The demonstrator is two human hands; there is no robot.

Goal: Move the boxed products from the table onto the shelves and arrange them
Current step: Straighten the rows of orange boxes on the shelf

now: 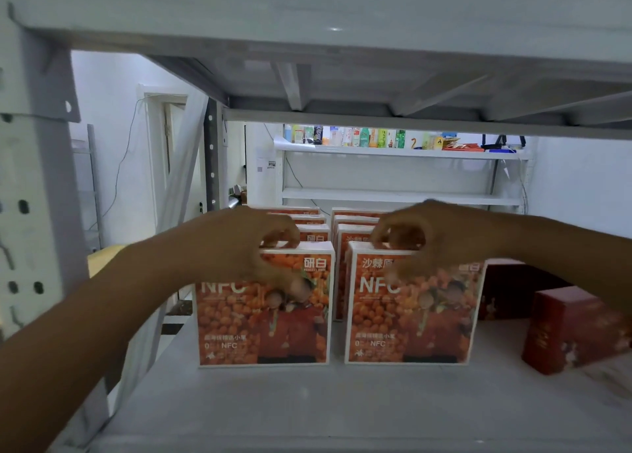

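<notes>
On the shelf (307, 408) the left front box (263, 329) and the right front box (410, 326) stand upright, near each other. More orange boxes (316, 235) are behind them and dark red boxes (574, 333) at the right. The front boxes look like stiff, smooth cardboard, probably light, and the top edge seems the best hold. The left hand (246, 247) pinches the left box's top, the right hand (427, 237) the right one's.

Left front box (263, 329) and right front box (410, 333) stand upright on the shelf (307, 404); orange rows (314, 238) line up behind. Red boxes (574, 333) sit right.
</notes>
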